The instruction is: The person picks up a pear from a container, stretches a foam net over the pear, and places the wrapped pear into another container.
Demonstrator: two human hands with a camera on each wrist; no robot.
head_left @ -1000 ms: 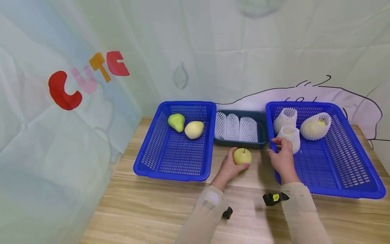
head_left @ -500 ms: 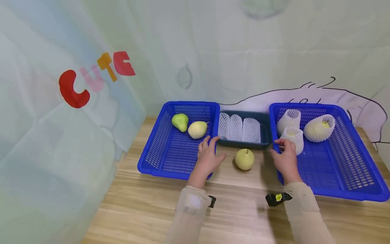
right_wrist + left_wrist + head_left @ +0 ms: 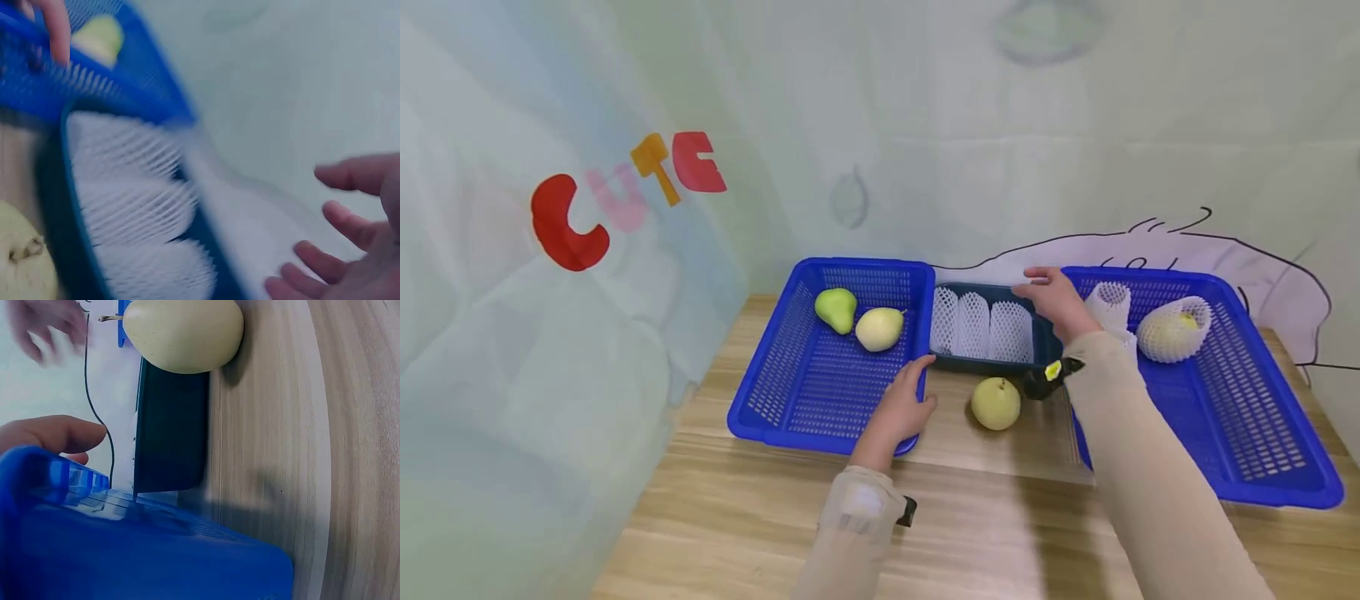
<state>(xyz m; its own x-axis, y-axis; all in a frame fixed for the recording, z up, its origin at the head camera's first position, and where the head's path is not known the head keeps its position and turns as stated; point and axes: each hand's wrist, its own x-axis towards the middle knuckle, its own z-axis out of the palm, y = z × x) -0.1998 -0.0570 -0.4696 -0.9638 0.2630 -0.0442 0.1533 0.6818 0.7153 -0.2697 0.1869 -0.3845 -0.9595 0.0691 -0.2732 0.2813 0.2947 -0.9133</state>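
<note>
My left hand hovers at the right rim of the left blue basket, fingers loosely bent and holding nothing. In the left wrist view its thumb shows just past the rim. My right hand is over the right end of a dark green tray, empty, its fingers spread in the right wrist view. Three white foam net sleeves lie side by side in that tray. Between the baskets, in front of the tray, a yellow pear stands on the table with its stem up.
The left basket holds a green pear and a pale yellow pear. In the right blue basket sit a netted pear and upright foam nets, partly hidden by my right arm. A printed curtain hangs behind.
My left hand let go of the yellow pear and moved left to the basket rim. My right hand left the netted fruit at the right basket and moved forward and left over the tray.
</note>
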